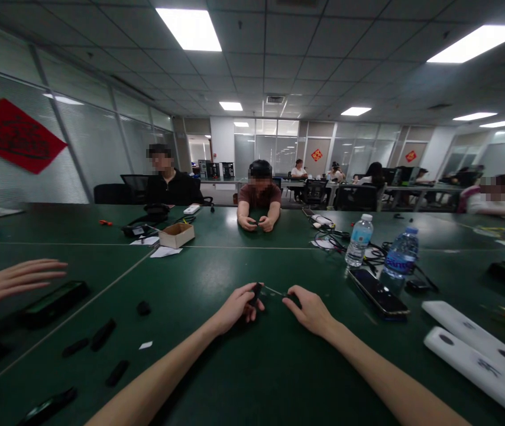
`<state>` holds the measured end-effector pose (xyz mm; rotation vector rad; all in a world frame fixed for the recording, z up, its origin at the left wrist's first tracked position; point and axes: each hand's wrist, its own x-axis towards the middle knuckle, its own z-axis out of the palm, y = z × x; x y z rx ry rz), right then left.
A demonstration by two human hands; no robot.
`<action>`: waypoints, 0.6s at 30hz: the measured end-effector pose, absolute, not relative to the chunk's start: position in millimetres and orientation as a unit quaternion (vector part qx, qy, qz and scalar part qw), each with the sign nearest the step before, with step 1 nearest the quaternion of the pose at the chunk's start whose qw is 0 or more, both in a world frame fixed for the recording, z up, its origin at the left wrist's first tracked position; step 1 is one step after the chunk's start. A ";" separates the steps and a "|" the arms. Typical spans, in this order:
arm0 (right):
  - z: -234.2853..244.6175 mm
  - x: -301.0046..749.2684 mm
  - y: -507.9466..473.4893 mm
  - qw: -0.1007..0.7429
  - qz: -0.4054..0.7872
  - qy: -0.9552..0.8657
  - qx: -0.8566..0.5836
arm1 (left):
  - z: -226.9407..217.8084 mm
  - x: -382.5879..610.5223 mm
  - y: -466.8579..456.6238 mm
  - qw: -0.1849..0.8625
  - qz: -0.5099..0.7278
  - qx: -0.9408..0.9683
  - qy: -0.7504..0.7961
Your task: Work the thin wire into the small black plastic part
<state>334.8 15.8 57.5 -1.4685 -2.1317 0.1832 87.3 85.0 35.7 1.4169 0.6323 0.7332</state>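
Over the green table (pixel 217 266), my left hand (pixel 240 300) is closed on a small black part (pixel 256 292), gripped between thumb and fingers. Opposite it, my right hand (pixel 304 305) pinches the dark handle of a thin screwdriver (pixel 274 290). Its metal shaft points left, and the tip meets or nearly meets the black part; exact contact is too small to tell. To the left of my left forearm lie several loose black pieces, among them a small block (pixel 143 307) and a longer piece (pixel 103 335), plus a white scrap (pixel 145 345).
Another person's hand (pixel 17 281) hovers at left above a black case (pixel 55 302). A cardboard box (pixel 177 235) sits ahead. At right are two water bottles (pixel 359 242), a phone (pixel 379 293), cables and white devices (pixel 478 373). A person (pixel 259 198) works across the table.
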 end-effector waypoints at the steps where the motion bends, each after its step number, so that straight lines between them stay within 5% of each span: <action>1: 57.6 334.6 15.6 0.271 0.071 -0.791 -0.545 | 35.5 87.4 85.1 0.652 0.325 0.625 0.281; 18: 59.2 333.9 14.7 0.280 0.067 -0.794 -0.536 | 39.7 93.9 79.2 0.577 0.318 0.680 0.321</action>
